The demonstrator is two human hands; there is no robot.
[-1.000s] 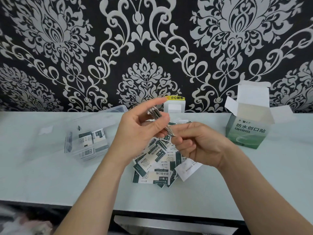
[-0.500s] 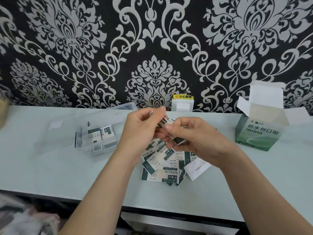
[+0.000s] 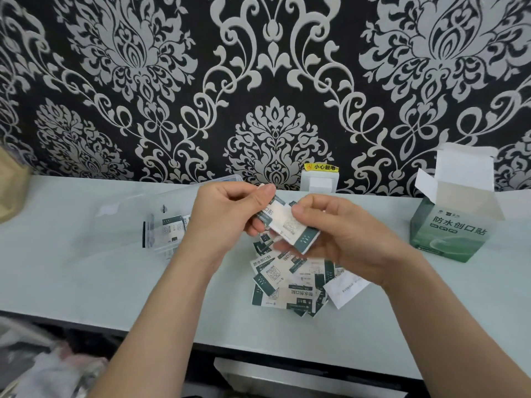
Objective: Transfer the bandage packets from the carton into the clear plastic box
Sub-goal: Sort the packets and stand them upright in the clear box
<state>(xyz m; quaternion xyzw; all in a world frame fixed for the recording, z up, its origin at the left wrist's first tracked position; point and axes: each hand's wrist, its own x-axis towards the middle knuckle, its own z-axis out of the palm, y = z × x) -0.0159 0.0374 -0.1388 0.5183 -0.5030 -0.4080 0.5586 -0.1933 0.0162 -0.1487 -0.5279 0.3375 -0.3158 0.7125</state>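
Observation:
My left hand (image 3: 224,222) and my right hand (image 3: 342,234) both grip a small stack of white-and-green bandage packets (image 3: 287,225) above the table, its flat face turned up. Beneath them lies a loose pile of several more bandage packets (image 3: 284,282) with a white paper leaflet (image 3: 344,288) at its right edge. The clear plastic box (image 3: 161,234) stands to the left, partly hidden by my left hand, with a few packets inside. The green carton (image 3: 451,231) stands at the right, flaps open.
A pale table (image 3: 86,277) runs along a black-and-silver patterned wall. A white wall socket (image 3: 319,182) with a yellow warning label sits behind my hands. A tan object (image 3: 11,191) shows at the far left. Clutter lies below the table's front edge.
The packet stack was held edge-on and fanned between my fingers; it is now lowered slightly and turned flat, face up, squared between both hands. The view has shifted to the left.

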